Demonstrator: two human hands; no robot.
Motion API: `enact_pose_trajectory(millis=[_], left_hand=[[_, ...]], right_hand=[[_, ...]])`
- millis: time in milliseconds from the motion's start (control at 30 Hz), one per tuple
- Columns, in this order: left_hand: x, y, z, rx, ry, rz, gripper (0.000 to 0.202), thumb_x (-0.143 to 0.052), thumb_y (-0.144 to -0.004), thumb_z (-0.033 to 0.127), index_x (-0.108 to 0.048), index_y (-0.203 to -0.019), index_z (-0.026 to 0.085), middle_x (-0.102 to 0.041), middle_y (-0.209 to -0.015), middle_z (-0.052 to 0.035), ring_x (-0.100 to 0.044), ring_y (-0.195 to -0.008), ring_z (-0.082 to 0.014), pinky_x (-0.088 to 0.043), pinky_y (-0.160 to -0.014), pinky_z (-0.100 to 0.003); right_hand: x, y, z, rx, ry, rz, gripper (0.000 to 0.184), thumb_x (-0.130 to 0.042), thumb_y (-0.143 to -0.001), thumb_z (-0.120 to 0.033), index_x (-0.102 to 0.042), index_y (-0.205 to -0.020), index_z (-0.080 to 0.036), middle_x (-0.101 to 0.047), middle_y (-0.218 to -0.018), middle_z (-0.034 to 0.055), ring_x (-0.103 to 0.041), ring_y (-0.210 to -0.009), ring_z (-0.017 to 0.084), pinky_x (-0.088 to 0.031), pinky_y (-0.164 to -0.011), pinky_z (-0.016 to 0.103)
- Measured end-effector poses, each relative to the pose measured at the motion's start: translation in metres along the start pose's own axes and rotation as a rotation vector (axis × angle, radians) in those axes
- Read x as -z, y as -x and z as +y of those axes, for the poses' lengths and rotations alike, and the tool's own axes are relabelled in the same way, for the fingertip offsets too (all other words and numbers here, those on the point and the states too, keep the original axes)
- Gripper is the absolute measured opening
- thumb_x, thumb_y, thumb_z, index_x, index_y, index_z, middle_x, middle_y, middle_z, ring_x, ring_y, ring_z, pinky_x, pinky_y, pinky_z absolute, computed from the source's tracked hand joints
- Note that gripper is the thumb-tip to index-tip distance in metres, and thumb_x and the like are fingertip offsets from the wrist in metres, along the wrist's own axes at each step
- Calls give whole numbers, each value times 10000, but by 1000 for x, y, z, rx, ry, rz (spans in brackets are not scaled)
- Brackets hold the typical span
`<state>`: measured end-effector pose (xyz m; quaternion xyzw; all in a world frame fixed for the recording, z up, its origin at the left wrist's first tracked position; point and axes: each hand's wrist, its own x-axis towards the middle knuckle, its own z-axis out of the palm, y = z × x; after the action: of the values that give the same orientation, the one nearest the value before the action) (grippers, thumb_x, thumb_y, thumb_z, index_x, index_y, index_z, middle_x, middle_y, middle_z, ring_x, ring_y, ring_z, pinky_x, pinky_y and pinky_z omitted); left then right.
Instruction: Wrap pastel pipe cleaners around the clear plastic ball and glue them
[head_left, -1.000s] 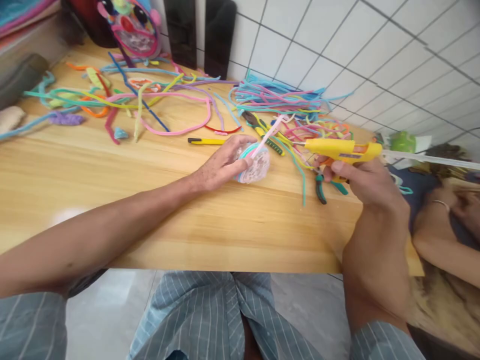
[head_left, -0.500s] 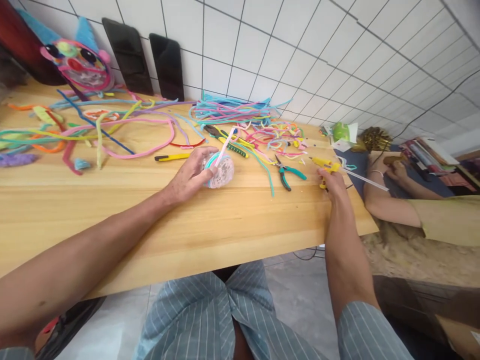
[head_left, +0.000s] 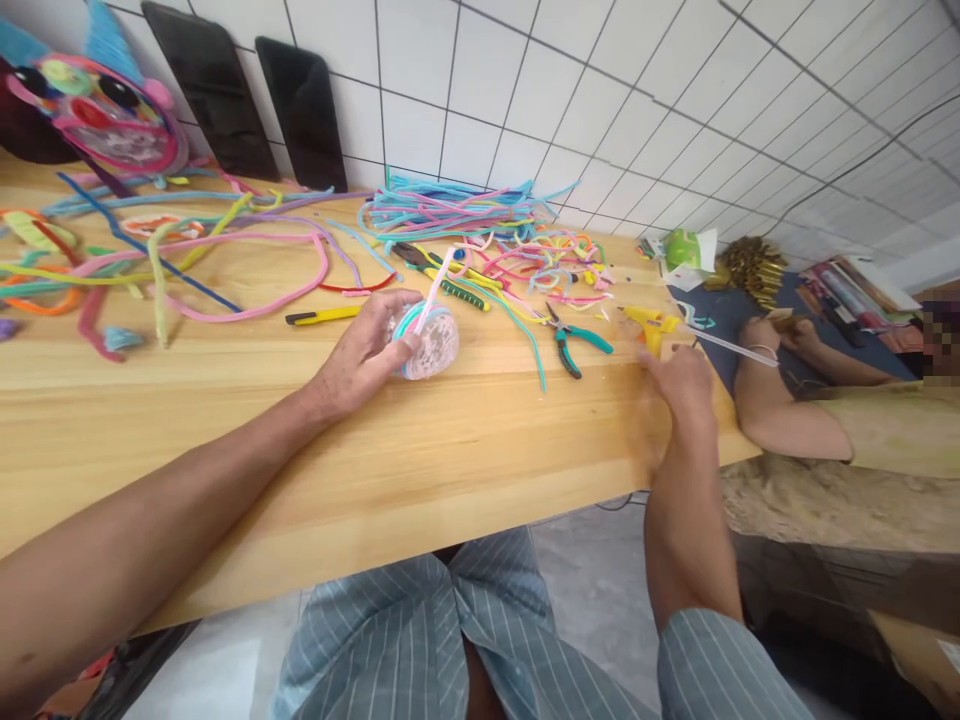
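Observation:
My left hand (head_left: 375, 345) is closed around a small clear plastic cup-like piece (head_left: 436, 345) with blue and pink pipe cleaner about its rim. A pale pink pipe cleaner (head_left: 436, 285) sticks up from it. Over to the right, a yellow hot glue gun (head_left: 649, 320) stands on the table with a long clear glue stick (head_left: 739, 346) coming out of its back. My right hand (head_left: 682, 380) is just behind the gun's handle, slightly blurred, thumb apart and apparently nothing in it. Teal-handled pliers (head_left: 574, 343) lie between my hands.
Loose pipe cleaners (head_left: 247, 240) cover the table's left, with a bundle (head_left: 450, 208) along the tiled wall. A yellow cutter (head_left: 322, 316) lies left of my hand. Two dark phones (head_left: 300, 110) and a decorated face craft (head_left: 112, 110) lean at the back. Another person's arm (head_left: 780, 400) is at right.
My right hand has let go of the glue gun's handle and drawn back a little. The left hand still holds the plastic piece; the view has shifted slightly.

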<state>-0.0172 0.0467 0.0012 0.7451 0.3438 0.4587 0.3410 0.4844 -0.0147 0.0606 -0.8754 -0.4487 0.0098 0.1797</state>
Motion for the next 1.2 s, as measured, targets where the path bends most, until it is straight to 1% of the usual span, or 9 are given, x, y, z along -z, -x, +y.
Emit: enact_pose_trajectory(millis=[33,100,167,233,367,467,633,900,1200], left_hand=[[-1,0,1,-8,-5,-2,595,-645,-1071,659,-592,-1530,284,-685,-1544,-117,-648,-1427,-349,-524,-1299,-579],[-3,1,2,-27,-14,-4,604,-635,-1081,653,-586,-1534,256,-670,-1570,-135,-638,-1445,-340,-509,-1311,-561],[-4,0,3,-54,-27,-9,629,-627,-1079,670,-583,-1527,231,-670,-1568,-148,-633,-1456,-334,-501,-1314,-542],[-4,0,3,-75,-42,-11,634,-624,-1079,679,-581,-1521,225,-667,-1570,-158,-628,-1473,-332,-490,-1320,-534],[-5,-2,6,-133,-66,-22,601,-603,-1105,642,-570,-1520,209,-671,-1558,-185,-639,-1476,-321,-501,-1300,-522],[-6,-3,5,-187,-58,-30,569,-592,-1117,609,-567,-1523,212,-682,-1538,-180,-656,-1453,-303,-519,-1280,-496],[-9,-5,-1,-257,-53,-11,541,-602,-1118,547,-561,-1535,205,-679,-1533,-182,-655,-1452,-309,-519,-1277,-501],[-9,-5,5,-184,-52,-37,627,-531,-1121,695,-564,-1549,237,-652,-1573,-178,-620,-1504,-327,-502,-1303,-534],[-8,-4,7,-185,-23,-34,579,-561,-1122,634,-560,-1550,243,-647,-1583,-178,-616,-1515,-336,-490,-1315,-536]], right_hand=[[4,13,-7,2,7,20,504,-797,-900,-487,-781,-1224,-102,-760,-1353,324,-678,-1347,485,-469,-1213,689],[7,43,-31,207,-118,53,443,-788,-913,-528,-805,-1203,-194,-810,-1293,206,-750,-1214,397,-536,-1164,654],[6,71,-72,443,-388,-98,435,-809,-914,-580,-826,-1196,-249,-838,-1149,106,-779,-1032,302,-619,-1031,559],[0,92,-122,573,-651,-315,434,-820,-927,-610,-831,-1192,-267,-830,-1053,58,-765,-943,237,-640,-894,444],[-18,107,-215,618,-962,-570,499,-913,-838,-667,-807,-1125,-274,-753,-911,-4,-705,-859,172,-611,-792,341],[-32,108,-251,613,-1056,-651,513,-944,-782,-699,-791,-1011,-267,-721,-850,-14,-670,-811,160,-594,-744,323],[-44,117,-261,584,-1074,-688,499,-998,-703,-655,-724,-848,-264,-703,-789,-28,-624,-728,153,-564,-676,324],[-50,116,-255,615,-1019,-603,335,-894,-831,-562,-702,-876,-291,-665,-808,-10,-666,-794,191,-599,-733,373],[-57,115,-251,579,-1046,-584,274,-903,-817,-476,-722,-842,-272,-704,-774,-18,-681,-741,178,-601,-697,360]])
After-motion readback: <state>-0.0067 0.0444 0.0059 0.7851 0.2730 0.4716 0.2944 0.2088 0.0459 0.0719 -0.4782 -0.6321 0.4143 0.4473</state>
